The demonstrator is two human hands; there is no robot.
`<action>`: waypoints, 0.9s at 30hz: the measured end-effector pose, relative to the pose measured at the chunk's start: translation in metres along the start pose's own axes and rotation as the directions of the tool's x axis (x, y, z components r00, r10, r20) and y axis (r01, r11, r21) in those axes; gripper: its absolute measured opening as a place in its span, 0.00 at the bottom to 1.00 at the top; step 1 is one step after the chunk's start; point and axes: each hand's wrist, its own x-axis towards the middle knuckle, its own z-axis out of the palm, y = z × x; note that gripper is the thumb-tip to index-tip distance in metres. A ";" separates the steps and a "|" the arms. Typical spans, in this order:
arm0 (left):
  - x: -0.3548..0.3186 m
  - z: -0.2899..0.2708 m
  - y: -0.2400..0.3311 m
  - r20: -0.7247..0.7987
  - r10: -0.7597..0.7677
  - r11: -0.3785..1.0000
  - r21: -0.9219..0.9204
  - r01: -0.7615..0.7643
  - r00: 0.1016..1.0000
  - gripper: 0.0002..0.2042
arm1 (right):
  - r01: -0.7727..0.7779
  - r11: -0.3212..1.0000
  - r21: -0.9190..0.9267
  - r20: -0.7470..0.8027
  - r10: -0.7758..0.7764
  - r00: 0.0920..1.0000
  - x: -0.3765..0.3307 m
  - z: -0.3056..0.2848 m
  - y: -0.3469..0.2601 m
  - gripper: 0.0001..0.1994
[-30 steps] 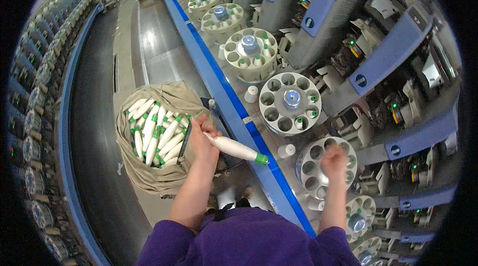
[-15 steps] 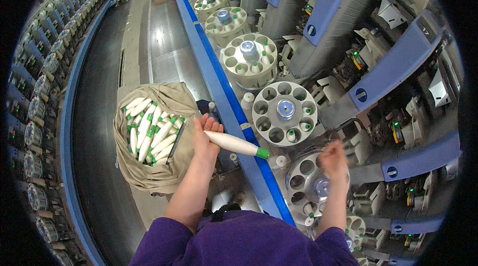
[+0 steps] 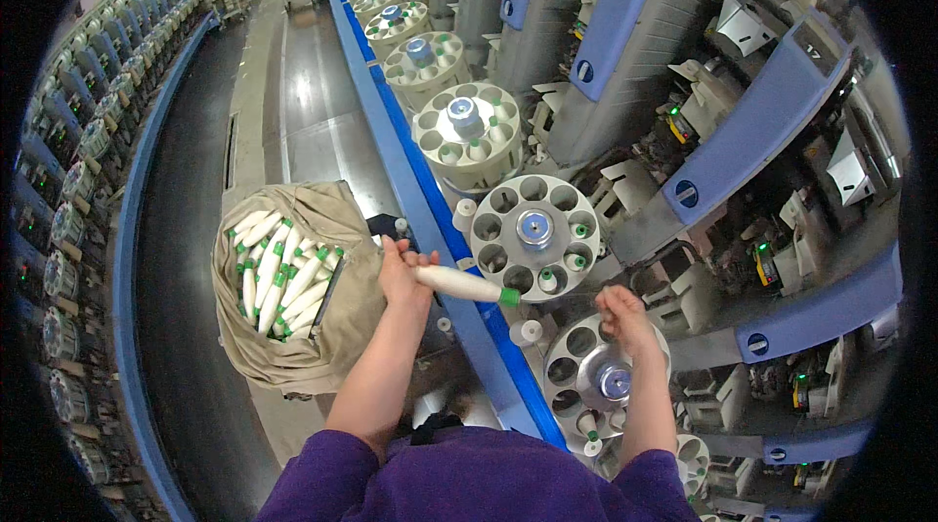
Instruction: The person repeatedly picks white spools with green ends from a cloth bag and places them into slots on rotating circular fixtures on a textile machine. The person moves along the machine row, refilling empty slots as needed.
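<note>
A white yarn bobbin (image 3: 461, 283) with a green tip lies in my left hand (image 3: 405, 280), its fingers closed round the near end. The tip points right, over the blue rail. My right hand (image 3: 627, 321) is closed in a pinch above a round magazine (image 3: 564, 371); whatever is between the fingertips is too fine to make out. Just beyond sits another round magazine (image 3: 534, 266) with a ring of pockets, several holding green-tipped bobbins. Left of my left forearm, a beige cloth bag (image 3: 357, 326) is full of similar white bobbins (image 3: 293, 273).
The blue rail (image 3: 415, 185) runs along the winding machines, between me and the magazines. Grey-blue machine arms (image 3: 747, 131) slant in from the right. A dark belt-like strip (image 3: 186, 229) and another machine row (image 3: 68, 278) lie left.
My right hand has moved slightly left, its fingers now sharper and pinched. The left hand still holds the bobbin. The whole view has shifted a little, with the bag and magazines lower and further left.
</note>
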 end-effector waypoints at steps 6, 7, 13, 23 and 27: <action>-0.007 -0.004 -0.089 0.238 0.109 0.729 0.641 -0.241 0.965 0.16 | 0.418 0.901 -0.115 0.507 -0.309 0.805 -0.032 0.036 -0.105 0.11; -0.014 -0.008 -0.099 0.248 0.011 0.574 0.791 -0.209 0.969 0.13 | 0.452 0.880 -0.148 0.584 -0.291 0.758 -0.040 0.043 -0.131 0.11; -0.026 -0.064 -0.064 0.717 0.233 0.042 0.668 -0.743 0.657 0.10 | 0.566 0.821 0.068 0.232 -0.565 0.792 0.011 0.084 -0.183 0.13; 0.007 -0.245 0.221 0.306 0.458 -0.673 0.733 0.101 0.834 0.15 | 0.264 0.443 -0.857 0.169 -0.244 0.955 0.129 0.121 -0.101 0.11; -0.019 -0.291 0.249 -0.056 0.122 -0.817 0.562 0.132 0.991 0.17 | 0.421 -0.010 -0.907 0.409 -0.254 0.876 0.129 0.141 -0.107 0.15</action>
